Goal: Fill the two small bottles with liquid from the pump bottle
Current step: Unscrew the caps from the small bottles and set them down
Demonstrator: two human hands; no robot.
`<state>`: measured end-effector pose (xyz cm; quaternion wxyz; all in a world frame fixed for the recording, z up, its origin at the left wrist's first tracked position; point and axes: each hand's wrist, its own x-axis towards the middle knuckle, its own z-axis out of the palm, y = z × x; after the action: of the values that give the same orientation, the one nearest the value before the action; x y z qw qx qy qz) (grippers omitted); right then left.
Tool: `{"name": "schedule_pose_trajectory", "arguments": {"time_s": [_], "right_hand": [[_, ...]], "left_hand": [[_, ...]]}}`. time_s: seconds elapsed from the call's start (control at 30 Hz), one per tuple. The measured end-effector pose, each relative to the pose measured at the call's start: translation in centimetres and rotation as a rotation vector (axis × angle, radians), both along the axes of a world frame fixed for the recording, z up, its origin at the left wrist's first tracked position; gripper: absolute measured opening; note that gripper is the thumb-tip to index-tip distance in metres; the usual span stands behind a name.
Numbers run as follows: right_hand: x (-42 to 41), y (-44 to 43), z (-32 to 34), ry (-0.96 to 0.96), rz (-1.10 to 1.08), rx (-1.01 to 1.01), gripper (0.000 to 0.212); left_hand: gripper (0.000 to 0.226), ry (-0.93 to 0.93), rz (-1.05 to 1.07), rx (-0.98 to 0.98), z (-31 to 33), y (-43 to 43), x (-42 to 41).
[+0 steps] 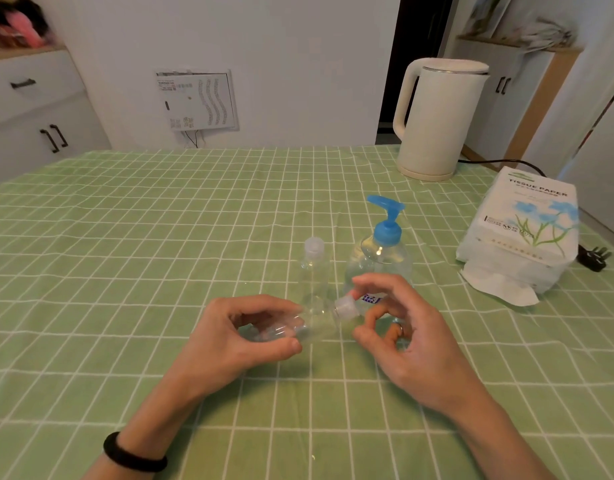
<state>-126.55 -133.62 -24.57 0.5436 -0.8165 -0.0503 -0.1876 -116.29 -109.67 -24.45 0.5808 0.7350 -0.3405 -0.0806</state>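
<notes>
My left hand point(239, 332) grips a small clear bottle point(316, 323) tilted on its side above the table, its neck pointing right. My right hand point(402, 327) pinches that bottle's translucent cap point(345, 306) between thumb and forefinger. A second small clear bottle point(313, 268) stands upright with its cap on, just behind the held one. The pump bottle point(381, 251), clear with a blue pump head, stands upright behind my right hand and holds clear liquid; its lower label is partly hidden by my fingers.
A green checked cloth point(160, 237) covers the table. A white electric kettle point(437, 119) stands at the back right, its cord running to a plug point(594, 258). A tissue paper pack point(523, 230) lies at the right.
</notes>
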Motion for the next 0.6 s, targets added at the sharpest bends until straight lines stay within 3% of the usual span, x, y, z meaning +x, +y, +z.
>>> {"name": "schedule_pose_trajectory", "arguments": {"time_s": [0.17,0.3,0.6], "right_hand": [[0.03,0.15,-0.18,0.032,-0.053,-0.009,0.044],[-0.14,0.0,-0.01,0.041,-0.021,0.011,0.056],[-0.17,-0.01,0.1,0.019,-0.012,-0.03,0.047]], "left_hand": [[0.04,-0.005,-0.025,0.008,0.05,-0.09,-0.12],[0.039,-0.001,-0.028,0.009,0.16,0.01,-0.07],[0.041,-0.008,-0.023,0.061,0.1,-0.06,-0.09]]}}
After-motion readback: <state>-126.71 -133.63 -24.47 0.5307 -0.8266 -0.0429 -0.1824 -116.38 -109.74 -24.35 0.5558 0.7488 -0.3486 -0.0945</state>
